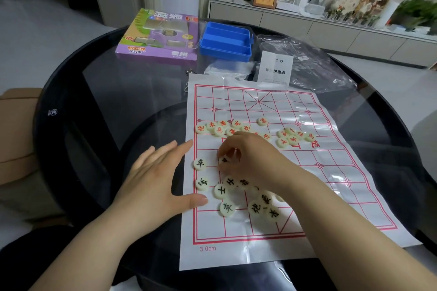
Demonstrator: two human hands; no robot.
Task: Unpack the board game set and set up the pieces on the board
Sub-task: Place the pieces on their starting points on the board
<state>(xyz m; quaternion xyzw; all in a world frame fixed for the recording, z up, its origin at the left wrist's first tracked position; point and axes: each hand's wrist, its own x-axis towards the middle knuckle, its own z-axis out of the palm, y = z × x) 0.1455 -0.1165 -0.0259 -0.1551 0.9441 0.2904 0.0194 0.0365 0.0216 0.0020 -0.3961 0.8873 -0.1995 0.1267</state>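
Paper board, red grid, flat on dark glass tabletop. Red-lettered discs mid-board; black-lettered discs nearer. Right hand pinches one disc. Left hand flat at the board's left edge. Beyond: purple box, blue tray, leaflet, plastic bag.

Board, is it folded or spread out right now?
Spread. The board lies flat on the table as a single layer, with pieces scattered on its grid.
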